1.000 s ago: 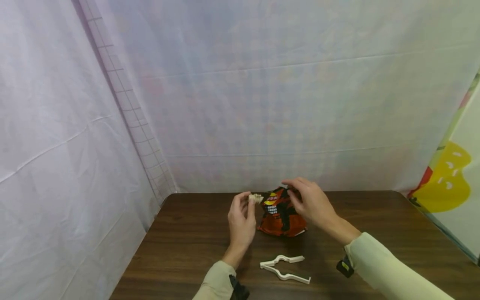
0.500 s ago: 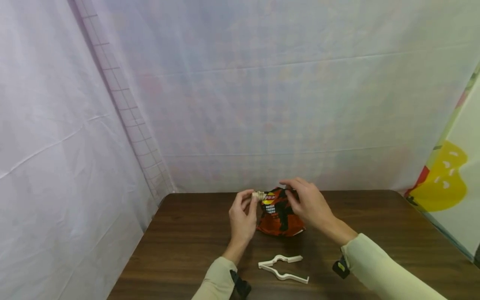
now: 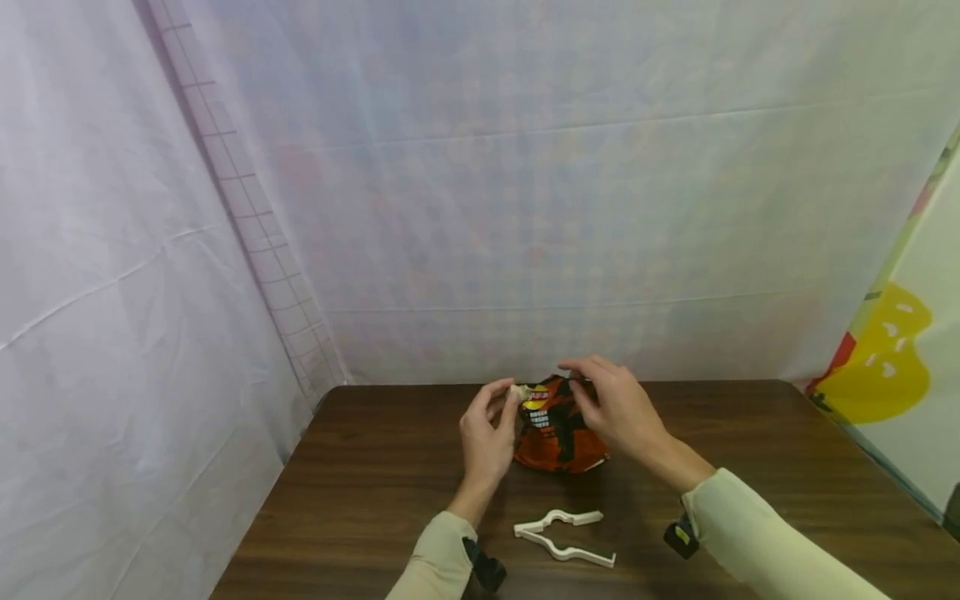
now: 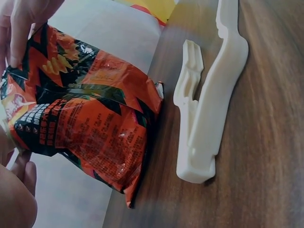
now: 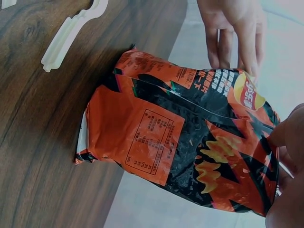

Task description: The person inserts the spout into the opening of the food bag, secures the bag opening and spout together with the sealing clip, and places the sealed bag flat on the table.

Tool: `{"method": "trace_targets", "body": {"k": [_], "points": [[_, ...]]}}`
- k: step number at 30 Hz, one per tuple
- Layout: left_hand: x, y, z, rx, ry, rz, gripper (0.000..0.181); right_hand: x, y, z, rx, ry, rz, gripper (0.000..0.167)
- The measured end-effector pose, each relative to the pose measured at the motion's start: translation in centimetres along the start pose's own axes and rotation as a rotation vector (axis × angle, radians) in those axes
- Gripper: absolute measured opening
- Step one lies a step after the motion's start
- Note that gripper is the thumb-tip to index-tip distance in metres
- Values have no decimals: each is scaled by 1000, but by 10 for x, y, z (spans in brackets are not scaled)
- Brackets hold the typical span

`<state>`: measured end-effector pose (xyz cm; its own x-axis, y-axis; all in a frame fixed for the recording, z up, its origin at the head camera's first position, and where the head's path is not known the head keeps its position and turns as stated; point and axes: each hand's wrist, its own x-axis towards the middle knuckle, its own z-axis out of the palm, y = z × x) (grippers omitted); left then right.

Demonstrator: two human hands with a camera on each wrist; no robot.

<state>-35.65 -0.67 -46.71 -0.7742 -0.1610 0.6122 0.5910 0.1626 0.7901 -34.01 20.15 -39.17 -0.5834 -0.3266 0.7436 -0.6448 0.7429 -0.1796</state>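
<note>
We see the orange and black bag point(image 3: 562, 446) upright at the far part of the wooden table point(image 3: 375, 467), between both hands. The left hand point(image 3: 486, 437) pinches a small pale piece point(image 3: 520, 392) at the bag's upper left corner; what it is, we cannot tell. The right hand point(image 3: 621, 410) grips the opposite upper corner between thumb and fingers. Nearer to us, the white clip point(image 4: 218, 95) lies with spread arms, apart from the bag.
</note>
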Motion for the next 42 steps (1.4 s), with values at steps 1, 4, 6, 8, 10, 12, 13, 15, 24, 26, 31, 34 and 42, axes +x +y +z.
{"method": "trace_targets", "body": {"k": [1,4,6,8,10,12,13,15,24,26,31,34,42], "points": [[0,0,0,1,2,4,22,0,0,0,-1,0,1,33],[-2,-1,-2,-1,3,-4,22,1,-1,0,-7,-10,19,32],[-2,0,-3,-6,-3,-20,23,1,-1,-1,-9,-21,34,32],[-3,0,-5,-13,-9,-36,25,2,-1,-1,-9,-31,45,31],[-2,0,-5,-22,-15,-47,27,2,-2,-2,-8,-38,49,30],[-2,-1,-6,-28,-17,-56,28,3,-3,-3,-2,-45,46,30],[-2,-1,-6,-32,-17,-57,28,3,-3,-3,-2,-53,38,32],[-1,-1,-7,-40,-18,-59,28,5,-4,-4,-20,-80,15,38],[0,0,-6,-39,-22,-10,25,18,-12,5,-121,-230,-17,56],[-1,-1,-5,-38,-22,2,24,21,-13,7,-130,-270,11,52],[-1,-4,-3,-37,-21,24,24,27,-9,9,-128,-317,44,39],[0,-6,-2,-20,-21,54,24,29,-8,8,-119,-331,35,30],[1,-6,-1,80,-5,130,22,34,-10,7,-94,-413,10,11]]}}
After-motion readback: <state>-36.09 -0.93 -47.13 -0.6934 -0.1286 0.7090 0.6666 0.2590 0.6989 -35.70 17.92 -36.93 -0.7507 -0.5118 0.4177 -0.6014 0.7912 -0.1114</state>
